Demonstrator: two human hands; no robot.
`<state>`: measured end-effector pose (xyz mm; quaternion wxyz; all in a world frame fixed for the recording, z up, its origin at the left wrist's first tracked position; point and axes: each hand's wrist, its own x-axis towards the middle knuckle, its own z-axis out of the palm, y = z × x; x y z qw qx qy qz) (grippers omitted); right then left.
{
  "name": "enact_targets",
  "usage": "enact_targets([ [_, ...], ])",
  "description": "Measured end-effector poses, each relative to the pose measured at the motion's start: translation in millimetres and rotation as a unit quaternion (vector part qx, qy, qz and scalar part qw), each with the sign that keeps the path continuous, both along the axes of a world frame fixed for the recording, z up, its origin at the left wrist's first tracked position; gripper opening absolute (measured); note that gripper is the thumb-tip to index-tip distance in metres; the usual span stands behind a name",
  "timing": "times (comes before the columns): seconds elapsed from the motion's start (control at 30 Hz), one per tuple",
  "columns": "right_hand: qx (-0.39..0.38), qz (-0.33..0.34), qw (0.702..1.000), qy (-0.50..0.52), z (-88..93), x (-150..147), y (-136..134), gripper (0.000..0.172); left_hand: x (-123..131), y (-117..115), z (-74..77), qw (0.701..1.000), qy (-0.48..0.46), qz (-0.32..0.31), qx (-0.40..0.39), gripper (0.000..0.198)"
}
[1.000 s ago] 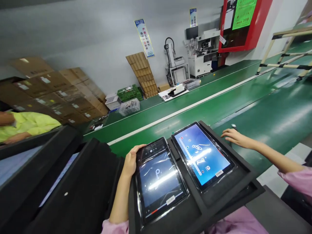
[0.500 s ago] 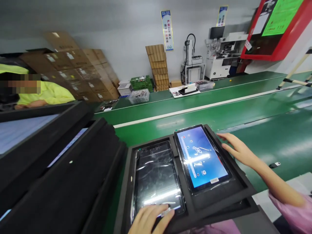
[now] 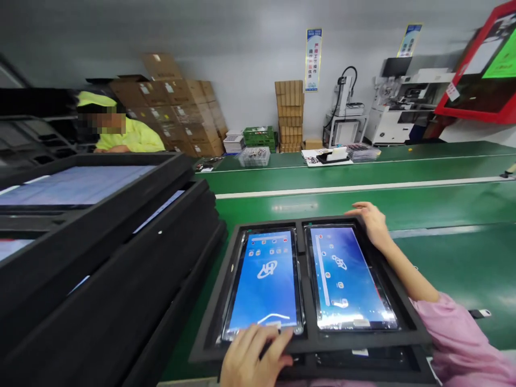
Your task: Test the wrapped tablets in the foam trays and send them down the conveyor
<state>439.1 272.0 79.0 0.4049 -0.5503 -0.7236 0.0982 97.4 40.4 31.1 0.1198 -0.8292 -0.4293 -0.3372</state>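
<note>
A black foam tray (image 3: 300, 346) in front of me holds two tablets side by side. The left tablet (image 3: 266, 282) and the right tablet (image 3: 349, 282) both show lit blue screens under clear film. My left hand (image 3: 252, 360) rests at the near edge of the left tablet, fingers curled with the fingertips on its bottom bezel. My right hand (image 3: 373, 223) lies at the far right corner of the tray, fingers bent over the rim beside the right tablet's top corner.
Stacked black foam trays (image 3: 100, 258) with more tablets rise at my left. A green conveyor belt (image 3: 403, 199) runs across behind. A person in yellow (image 3: 121, 137) sits at far left. Cardboard boxes (image 3: 177, 115) and machines (image 3: 391, 115) line the wall.
The left tablet's screen went from dark to a blue home screen. My right hand slid to the tray's far right corner. The view swung right and levelled.
</note>
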Motion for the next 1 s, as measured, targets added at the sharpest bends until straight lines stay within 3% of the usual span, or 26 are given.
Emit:
enact_targets([
  [0.13,0.081,-0.042,0.992,0.089,13.9,16,-19,0.066,3,60,25.7,0.995,-0.016,0.03,-0.095,0.036],
  [0.27,0.11,-0.036,0.988,0.098,28.0,21,-43,0.061,29,161,45.4,0.97,0.023,0.115,-0.212,0.042],
  [0.37,0.111,-0.013,0.991,0.072,18.1,22,-50,0.052,56,226,44.5,0.96,0.014,0.174,-0.22,0.044],
  [0.43,0.063,0.002,0.998,0.012,-1.8,20,-51,0.041,68,251,36.5,0.954,0.003,0.203,-0.222,0.045],
  [0.5,-0.007,-0.023,0.997,-0.069,-28.1,16,-51,0.029,71,259,26.6,0.952,-0.002,0.204,-0.229,0.039],
  [0.57,-0.042,-0.081,0.986,-0.142,-53.9,10,-54,0.023,65,256,19.2,0.955,0.008,0.166,-0.246,0.025],
  [0.67,-0.007,-0.152,0.966,-0.208,-80.2,5,-63,0.027,47,241,17.3,0.955,0.039,0.08,-0.281,0.011],
  [0.8,0.049,-0.161,0.955,-0.243,-92.4,10,-76,0.031,33,218,24.2,0.95,0.067,0.062,-0.3,0.013],
  [1.0,0.071,-0.156,0.959,-0.226,-95.9,19,-76,0.037,43,199,25.6,0.935,0.112,0.101,-0.32,0.023],
])
